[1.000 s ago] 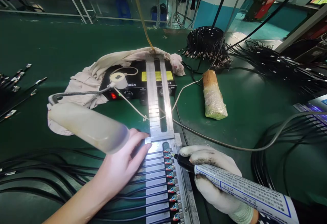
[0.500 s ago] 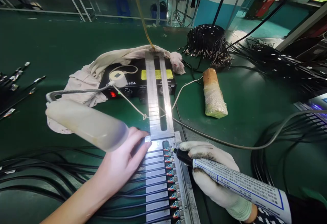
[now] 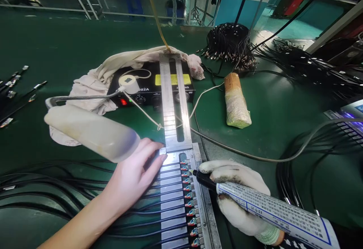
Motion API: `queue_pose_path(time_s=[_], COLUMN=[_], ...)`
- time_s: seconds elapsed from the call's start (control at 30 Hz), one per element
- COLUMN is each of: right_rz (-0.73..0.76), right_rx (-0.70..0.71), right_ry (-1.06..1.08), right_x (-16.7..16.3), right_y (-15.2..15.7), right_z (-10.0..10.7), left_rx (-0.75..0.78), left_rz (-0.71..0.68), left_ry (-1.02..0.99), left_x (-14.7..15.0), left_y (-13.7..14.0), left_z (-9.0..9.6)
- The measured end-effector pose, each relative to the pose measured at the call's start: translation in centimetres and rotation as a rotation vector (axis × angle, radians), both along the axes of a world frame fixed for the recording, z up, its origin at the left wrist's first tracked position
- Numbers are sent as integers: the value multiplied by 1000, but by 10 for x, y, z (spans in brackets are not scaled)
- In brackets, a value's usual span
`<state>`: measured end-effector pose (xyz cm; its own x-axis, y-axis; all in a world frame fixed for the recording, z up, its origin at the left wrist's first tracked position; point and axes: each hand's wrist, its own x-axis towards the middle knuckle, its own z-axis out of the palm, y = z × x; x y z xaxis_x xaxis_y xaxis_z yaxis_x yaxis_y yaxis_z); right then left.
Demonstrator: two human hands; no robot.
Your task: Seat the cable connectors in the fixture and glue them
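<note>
My left hand (image 3: 137, 169) is bare, its thumb and fingers on the upper left corner of a slotted metal fixture (image 3: 171, 199). Black cables (image 3: 153, 213) lie side by side across that fixture. Their small connectors with coloured wires (image 3: 188, 186) line up along its right side. In my right hand (image 3: 241, 196), which wears a stained white glove, is a white glue tube (image 3: 272, 209) with blue print. Its black nozzle (image 3: 205, 179) points left, with the tip beside a connector near the top of the row. The tube's rear end runs toward the lower right.
Beyond the fixture stands a black control box (image 3: 147, 94) under a metal slotted plate (image 3: 168, 101) and a crumpled cloth (image 3: 87, 90). A pale lamp head (image 3: 93, 129) hangs over my left hand. A wrapped block (image 3: 237, 101), a grey cord (image 3: 246, 152) and cable bundles (image 3: 229, 44) lie rightward.
My right hand has moved the nozzle slightly down the row of connectors, toward me. My left hand stays on the fixture's corner. The whole view has shifted a little.
</note>
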<state>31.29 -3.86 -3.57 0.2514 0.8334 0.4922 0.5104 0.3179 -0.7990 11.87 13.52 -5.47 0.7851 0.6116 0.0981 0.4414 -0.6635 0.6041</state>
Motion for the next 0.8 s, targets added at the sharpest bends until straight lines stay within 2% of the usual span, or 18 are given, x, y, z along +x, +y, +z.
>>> queue_pose_path(time_s=[0.5,0.8], right_rz=[-9,-34], right_rx=[4,6], right_ry=[58,47], right_x=[0,0], right_y=[3,2], right_z=[-4,0], left_rx=[-10,9], left_rz=[-6,-12], left_ry=[11,1], left_x=[0,1], left_y=[0,1], left_z=[0,1])
